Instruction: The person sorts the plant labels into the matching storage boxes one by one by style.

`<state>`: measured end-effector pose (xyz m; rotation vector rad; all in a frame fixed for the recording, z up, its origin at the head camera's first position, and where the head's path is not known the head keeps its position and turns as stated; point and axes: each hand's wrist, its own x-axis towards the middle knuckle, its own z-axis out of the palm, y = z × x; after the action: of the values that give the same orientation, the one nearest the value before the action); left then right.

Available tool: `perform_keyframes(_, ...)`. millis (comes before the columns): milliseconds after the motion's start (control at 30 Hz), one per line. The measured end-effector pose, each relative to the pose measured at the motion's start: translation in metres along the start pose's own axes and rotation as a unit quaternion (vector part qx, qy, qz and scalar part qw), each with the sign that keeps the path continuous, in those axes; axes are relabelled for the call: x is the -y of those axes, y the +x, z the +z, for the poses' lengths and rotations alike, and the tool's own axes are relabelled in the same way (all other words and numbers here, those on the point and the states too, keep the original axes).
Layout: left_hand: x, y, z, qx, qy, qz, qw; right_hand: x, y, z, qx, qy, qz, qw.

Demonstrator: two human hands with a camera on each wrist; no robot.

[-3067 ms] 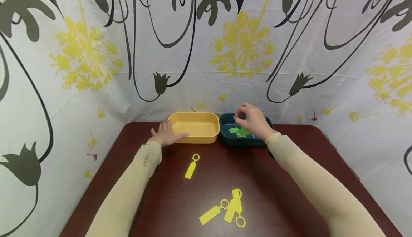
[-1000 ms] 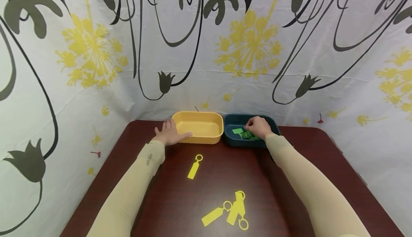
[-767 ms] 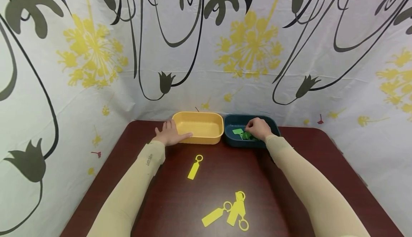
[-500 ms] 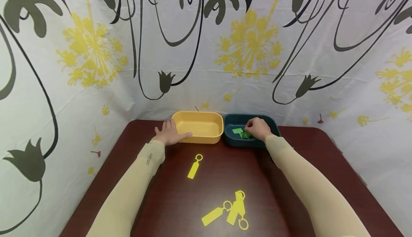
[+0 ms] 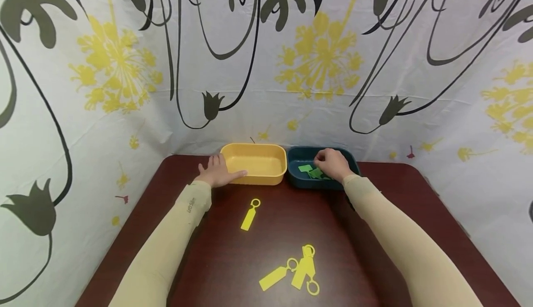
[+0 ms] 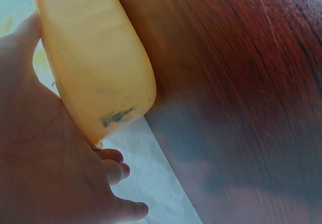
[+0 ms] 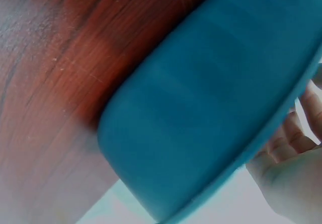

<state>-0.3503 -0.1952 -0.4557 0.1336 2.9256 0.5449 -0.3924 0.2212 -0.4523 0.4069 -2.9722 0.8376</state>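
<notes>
A yellow bin (image 5: 254, 180) stands at the back of the dark red-brown table. My left hand (image 5: 214, 172) rests at its left end, fingers spread and thumb along the front rim. In the left wrist view the left hand (image 6: 45, 148) touches the rim of the yellow bin (image 6: 95, 58). To the right stands a dark teal bin (image 5: 310, 183) with several green tags (image 5: 315, 173) in it. My right hand (image 5: 333, 163) reaches into it, fingers curled over the tags. The fingertips are hidden, so whether they pinch a tag cannot be told.
A single yellow ring-ended tag (image 5: 249, 216) lies in front of the yellow bin. Nearer the front, several yellow tags lie together, two overlapping (image 5: 305, 270). A patterned cloth (image 5: 266, 66) hangs behind and beside the table (image 5: 216, 256).
Since about three seconds ago my right hand has lowered and shifted right within the teal bin, and the green tags under it have shifted slightly. The left hand stays on the yellow bin.
</notes>
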Motion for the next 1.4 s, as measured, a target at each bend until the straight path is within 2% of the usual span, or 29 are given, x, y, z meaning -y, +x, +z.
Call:
perform_keyframes(133,0.001,0.001,0.001,0.005,0.003,0.0,1.0,0.009,-0.008,-0.002,-0.025,-0.002,-0.026,0.999)
perform_keyframes(300,-0.001,0.0,0.0,-0.01,0.0,0.001,1.0,0.027,-0.018,-0.007,-0.05,-0.011,-0.051,0.997)
perform_keyframes(733,-0.008,-0.001,-0.005,-0.026,-0.003,0.018,0.9995,0.063,-0.051,-0.015,-0.083,-0.008,-0.109,0.99)
perform_keyframes(900,-0.008,0.0,-0.008,-0.011,-0.004,0.015,0.9998,0.074,-0.063,-0.015,-0.089,-0.008,-0.132,0.987)
perform_keyframes(1100,-0.008,0.001,-0.007,0.006,-0.032,0.004,0.9995,0.076,-0.08,-0.013,-0.099,-0.018,-0.152,0.983)
perform_keyframes(1267,-0.005,0.002,-0.005,0.0,-0.036,0.015,0.9992,0.072,-0.088,-0.014,-0.104,-0.026,-0.161,0.981)
perform_keyframes(1400,-0.002,0.004,-0.002,-0.006,-0.03,0.024,0.9992,0.06,-0.089,-0.017,-0.111,-0.03,-0.151,0.982)
